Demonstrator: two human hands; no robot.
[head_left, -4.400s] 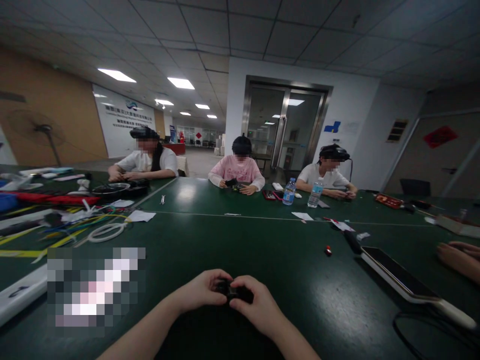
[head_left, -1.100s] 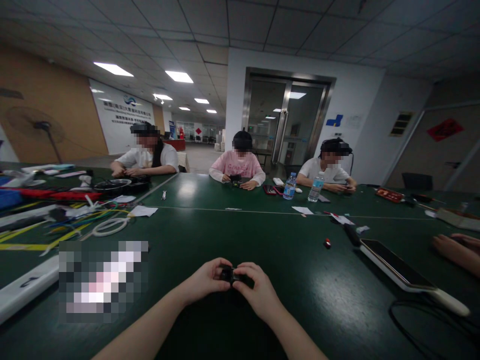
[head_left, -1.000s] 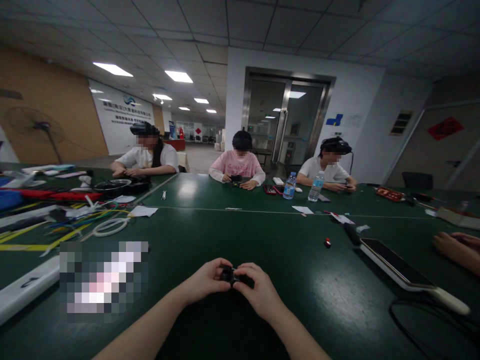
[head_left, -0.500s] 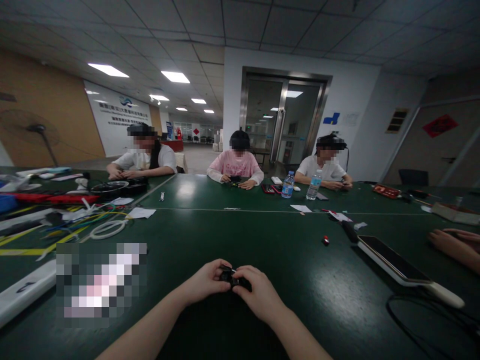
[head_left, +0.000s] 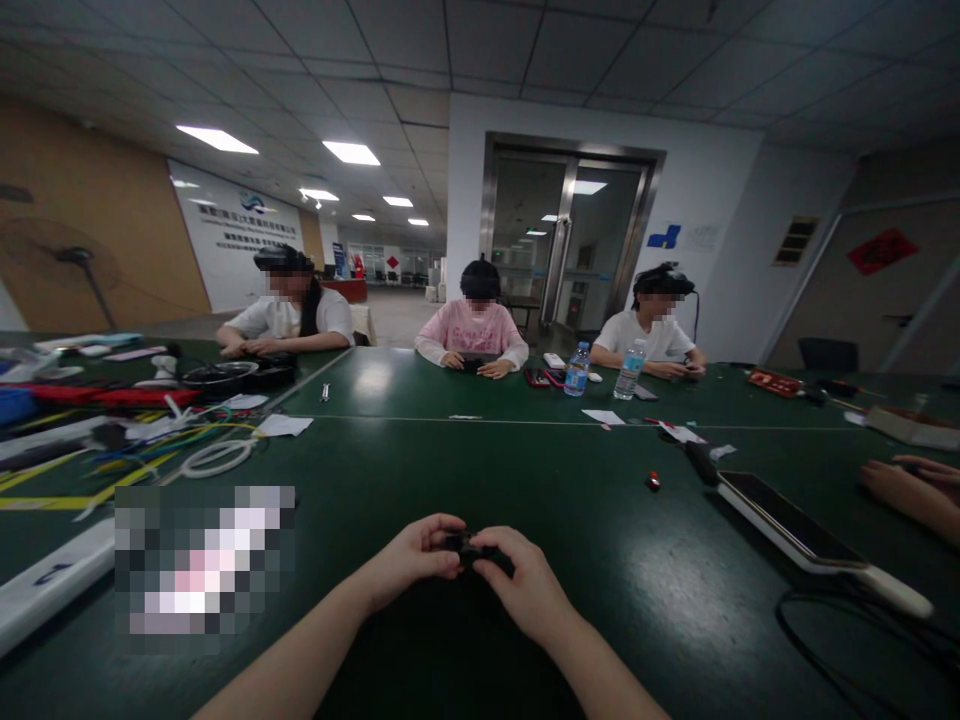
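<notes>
My left hand [head_left: 414, 558] and my right hand [head_left: 522, 587] meet just above the dark green table [head_left: 480, 470], near its front edge. Both are closed round a small black object [head_left: 466, 548] held between the fingertips. Most of that object is hidden by my fingers, so I cannot make out what it is. My forearms come in from the bottom of the view.
A phone [head_left: 784, 518] on a white holder lies to the right, with a small red piece [head_left: 652, 482] and a black cable [head_left: 840, 625] nearby. Another person's hand [head_left: 900, 482] rests at the right edge. Wires and a white ring [head_left: 214, 458] clutter the left. Three people sit opposite, by two water bottles [head_left: 577, 369].
My hands have stayed together on the small black object, with only slight shifts of the fingers. The view has drifted a little.
</notes>
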